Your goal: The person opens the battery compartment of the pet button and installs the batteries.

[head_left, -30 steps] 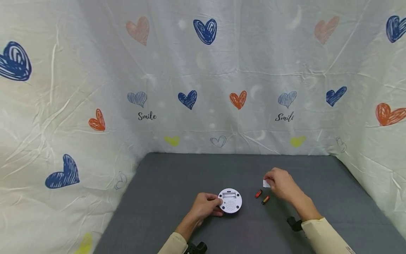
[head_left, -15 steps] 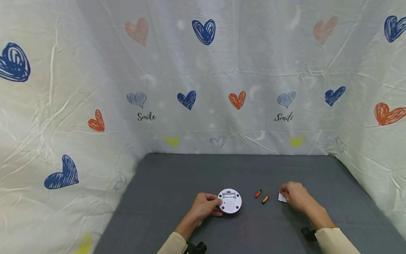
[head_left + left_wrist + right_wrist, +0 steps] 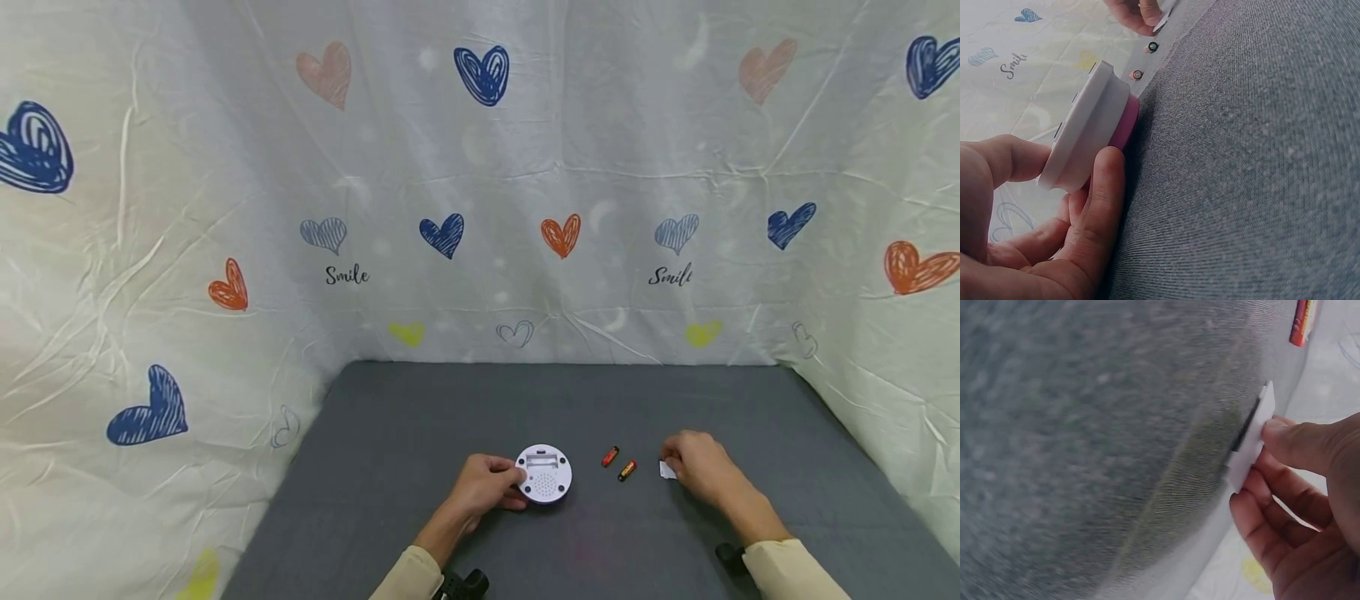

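Observation:
A round white device (image 3: 545, 485) lies underside up on the table, with an uncovered battery compartment and small speaker holes. My left hand (image 3: 486, 487) grips its left edge between thumb and fingers; the left wrist view shows the device's pink lower part (image 3: 1125, 120) near the cloth. To the right, my right hand (image 3: 701, 465) pinches a small white battery cover (image 3: 1252, 440), which is down at the tabletop. Two red-and-black batteries, one farther back (image 3: 611, 456) and one nearer (image 3: 627, 471), lie apart between the device and the right hand.
Dark grey cloth covers the table (image 3: 450, 408). White curtains (image 3: 480, 150) printed with hearts and the word "Smile" hang behind it and at both sides. A dark wrist camera (image 3: 467, 585) sits below the left hand.
My right hand has carried the battery cover right and toward me, past the batteries, and down to the table. The left hand and device stay in place.

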Tool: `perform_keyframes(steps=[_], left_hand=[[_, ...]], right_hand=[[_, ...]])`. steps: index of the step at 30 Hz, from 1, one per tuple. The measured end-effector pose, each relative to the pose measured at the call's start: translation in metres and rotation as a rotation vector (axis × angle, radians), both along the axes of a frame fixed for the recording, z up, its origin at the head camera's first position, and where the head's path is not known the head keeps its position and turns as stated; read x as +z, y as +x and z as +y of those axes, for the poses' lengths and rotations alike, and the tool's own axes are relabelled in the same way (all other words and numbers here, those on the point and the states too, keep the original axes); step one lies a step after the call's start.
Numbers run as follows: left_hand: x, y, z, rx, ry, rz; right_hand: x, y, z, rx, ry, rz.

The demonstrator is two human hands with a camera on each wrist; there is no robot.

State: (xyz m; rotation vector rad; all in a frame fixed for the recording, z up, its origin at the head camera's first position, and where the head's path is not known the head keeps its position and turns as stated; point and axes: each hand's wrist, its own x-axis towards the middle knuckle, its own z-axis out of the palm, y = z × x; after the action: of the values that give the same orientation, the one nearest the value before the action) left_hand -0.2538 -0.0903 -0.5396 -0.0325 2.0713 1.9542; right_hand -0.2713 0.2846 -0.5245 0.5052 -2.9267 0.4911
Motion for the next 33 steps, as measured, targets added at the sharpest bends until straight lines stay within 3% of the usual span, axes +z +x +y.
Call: perform_keyframes(steps=[9, 16, 27, 33], left_hand=[[0.000, -0.001, -0.001, -0.002, -0.003, -0.009], [0.001, -0.001, 0.000, -0.012, -0.001, -0.003], [-0.002, -0.001, -0.001, -0.018, 0.025, -0.002], [-0.002, -0.001, -0.002, -0.019, 0.023, 0.001]], right_hand=[[0.022, -0.006, -0.018, 0.086, -0.003, 0.122], [0.036, -0.013, -0.038, 0.147, 0.008, 0.095], [0.019, -0.022, -0.057, 0.242, 0.011, 0.073], [0.009, -0.022, -0.064, 0.251, 0.029, 0.075]])
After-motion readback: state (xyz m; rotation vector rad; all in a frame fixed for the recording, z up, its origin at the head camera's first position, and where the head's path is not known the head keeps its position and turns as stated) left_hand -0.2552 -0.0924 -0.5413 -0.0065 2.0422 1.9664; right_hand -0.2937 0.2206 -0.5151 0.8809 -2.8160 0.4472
